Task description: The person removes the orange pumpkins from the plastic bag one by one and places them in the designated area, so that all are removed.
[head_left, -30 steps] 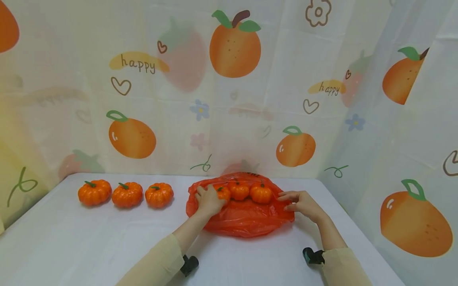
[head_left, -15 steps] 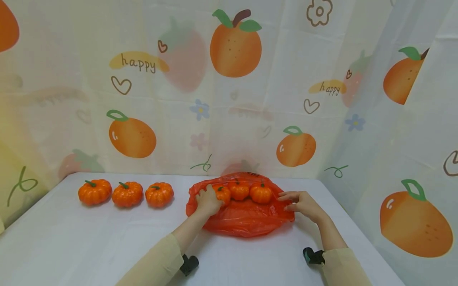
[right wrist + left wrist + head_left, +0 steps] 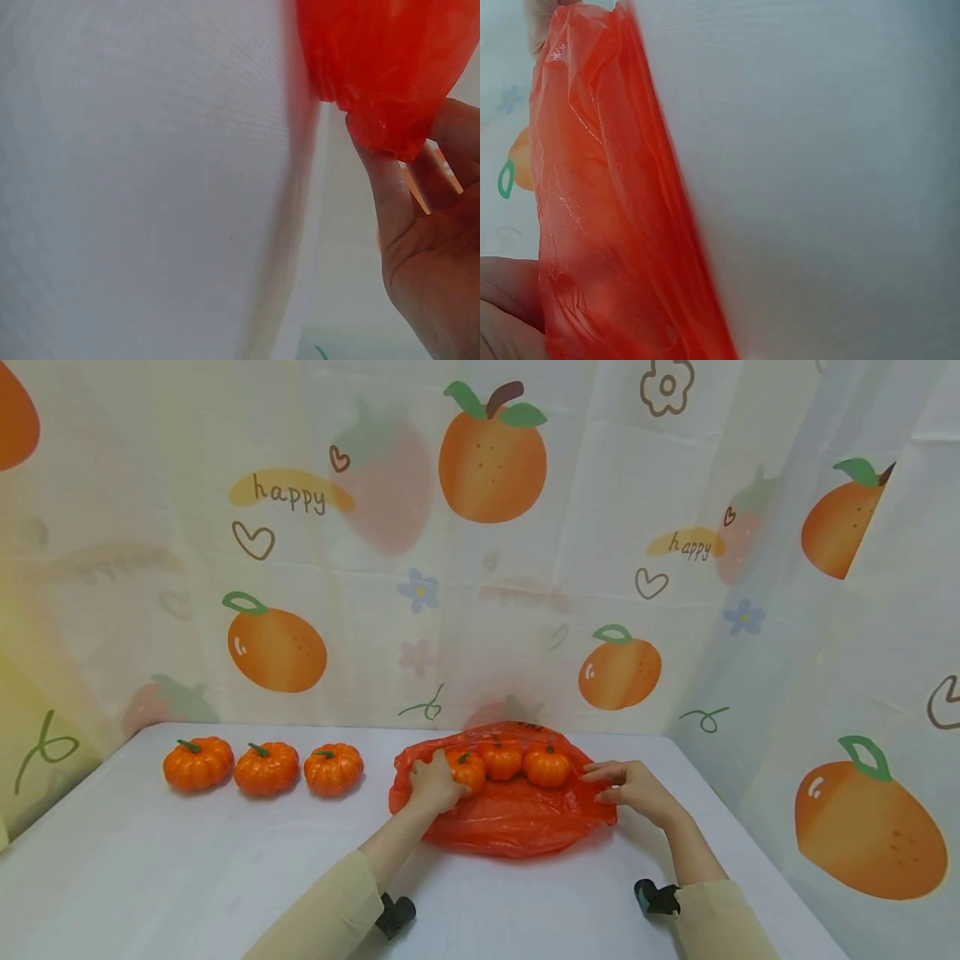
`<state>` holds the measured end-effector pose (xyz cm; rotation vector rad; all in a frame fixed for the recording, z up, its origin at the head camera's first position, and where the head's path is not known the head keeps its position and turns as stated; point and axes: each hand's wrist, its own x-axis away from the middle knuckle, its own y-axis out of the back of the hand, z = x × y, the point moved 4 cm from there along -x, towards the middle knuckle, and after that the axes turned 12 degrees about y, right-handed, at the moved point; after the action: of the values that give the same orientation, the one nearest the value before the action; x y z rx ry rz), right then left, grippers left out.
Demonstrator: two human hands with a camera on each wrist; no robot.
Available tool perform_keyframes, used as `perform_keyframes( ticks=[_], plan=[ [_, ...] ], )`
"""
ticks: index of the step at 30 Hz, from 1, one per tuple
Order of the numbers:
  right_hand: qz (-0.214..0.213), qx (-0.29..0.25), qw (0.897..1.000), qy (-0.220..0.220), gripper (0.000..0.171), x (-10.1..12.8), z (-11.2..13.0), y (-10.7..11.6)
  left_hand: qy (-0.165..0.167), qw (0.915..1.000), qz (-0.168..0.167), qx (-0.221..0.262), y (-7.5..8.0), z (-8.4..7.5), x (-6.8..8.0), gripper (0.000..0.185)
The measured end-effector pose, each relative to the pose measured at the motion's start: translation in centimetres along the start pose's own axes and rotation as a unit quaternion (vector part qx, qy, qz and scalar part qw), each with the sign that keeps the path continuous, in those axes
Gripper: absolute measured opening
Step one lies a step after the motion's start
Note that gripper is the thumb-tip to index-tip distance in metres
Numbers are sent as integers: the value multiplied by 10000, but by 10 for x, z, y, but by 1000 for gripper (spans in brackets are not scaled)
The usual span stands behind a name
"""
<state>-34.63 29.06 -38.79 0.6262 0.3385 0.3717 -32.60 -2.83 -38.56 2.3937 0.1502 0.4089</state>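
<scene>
A red plastic bag (image 3: 517, 818) lies on the table with its mouth facing me. Three small orange pumpkins with green stems sit side by side in it: a left one (image 3: 469, 768), a middle one (image 3: 501, 760) and a right one (image 3: 546, 765). My left hand (image 3: 435, 783) reaches into the left side of the mouth, its thumb by the left pumpkin; the bag hides its fingertips in the left wrist view. My right hand (image 3: 637, 789) pinches the bag's right edge. In the right wrist view its fingers (image 3: 390, 187) grip the red plastic.
Three more pumpkins stand in a row on the left of the white-covered table (image 3: 225, 877): an outer one (image 3: 198, 766), a middle one (image 3: 266, 769) and an inner one (image 3: 333, 770). A fruit-print curtain (image 3: 375, 635) hangs behind the table.
My left hand has shifted slightly left, and a little more of the left pumpkin in the bag shows. My right hand and the bag look unchanged.
</scene>
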Motion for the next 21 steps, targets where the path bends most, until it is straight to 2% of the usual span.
perform_keyframes(
  ticks=[4, 10, 21],
  plan=[
    [14, 22, 10000, 9, 32, -1, 0, 0, 20, 10000, 65, 66, 0, 1, 0, 81],
    [49, 7, 10000, 32, 33, -1, -1, -1, -115, 9999, 33, 45, 1, -1, 1, 82],
    [19, 50, 10000, -10, 32, -2, 0, -2, 39, 9988, 325, 360, 2, -2, 9, 87]
  ],
)
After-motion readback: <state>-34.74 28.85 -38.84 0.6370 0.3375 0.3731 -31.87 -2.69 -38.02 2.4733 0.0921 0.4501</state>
